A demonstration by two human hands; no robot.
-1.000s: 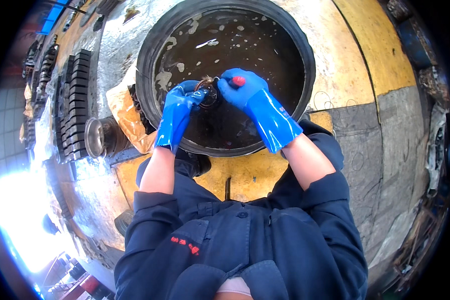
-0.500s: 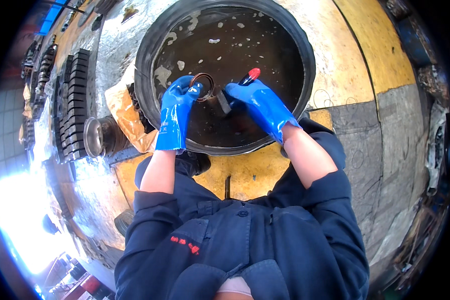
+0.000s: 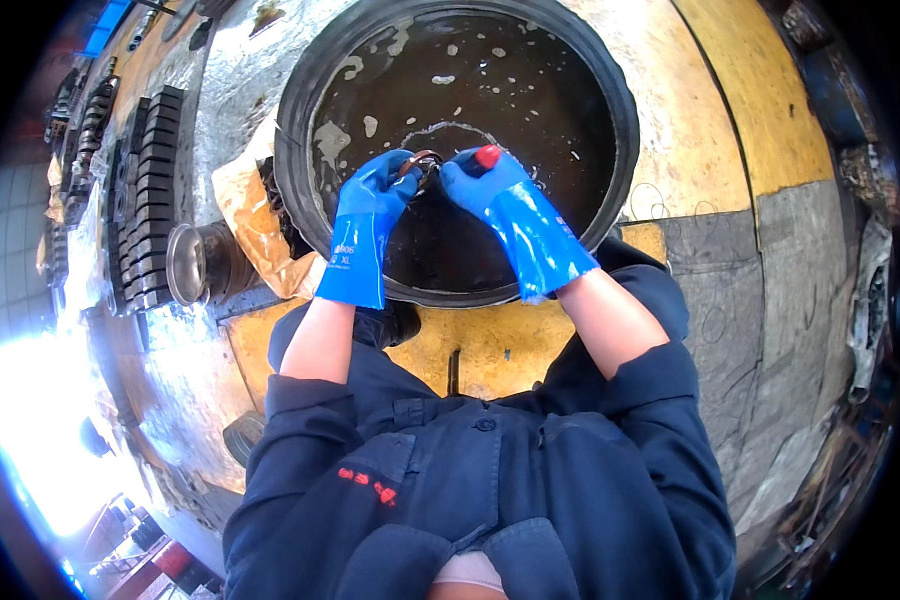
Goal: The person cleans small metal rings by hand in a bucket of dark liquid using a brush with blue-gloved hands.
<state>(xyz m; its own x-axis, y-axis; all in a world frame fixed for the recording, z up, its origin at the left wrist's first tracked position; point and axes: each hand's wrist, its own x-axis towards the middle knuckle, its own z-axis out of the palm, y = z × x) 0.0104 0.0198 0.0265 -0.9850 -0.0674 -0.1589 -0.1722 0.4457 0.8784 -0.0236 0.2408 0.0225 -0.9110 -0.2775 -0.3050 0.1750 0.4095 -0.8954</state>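
Observation:
Both my hands wear long blue rubber gloves and meet over a round black tub (image 3: 625, 130) of dark liquid with patches of foam. My left hand (image 3: 378, 185) is closed on a brown metal ring (image 3: 422, 158), seen almost edge-on. Just to its right, my right hand (image 3: 485, 185) wraps round a brush whose red handle end (image 3: 487, 156) sticks up out of the fist. The brush's bristles are hidden behind the hand and the ring. A curved ripple of foam lies on the liquid just beyond the hands.
Left of the tub lie a crumpled brown paper bag (image 3: 245, 205) with dark parts in it, a metal cylinder (image 3: 190, 262) and a row of dark ribbed blocks (image 3: 155, 200). Yellow and grey floor plates (image 3: 715, 260) extend to the right. Metal scrap lines the far right edge.
The ring has tilted from facing up to nearly edge-on. My right hand has moved up and left against it, turning the brush handle more upright. A foam ripple has appeared.

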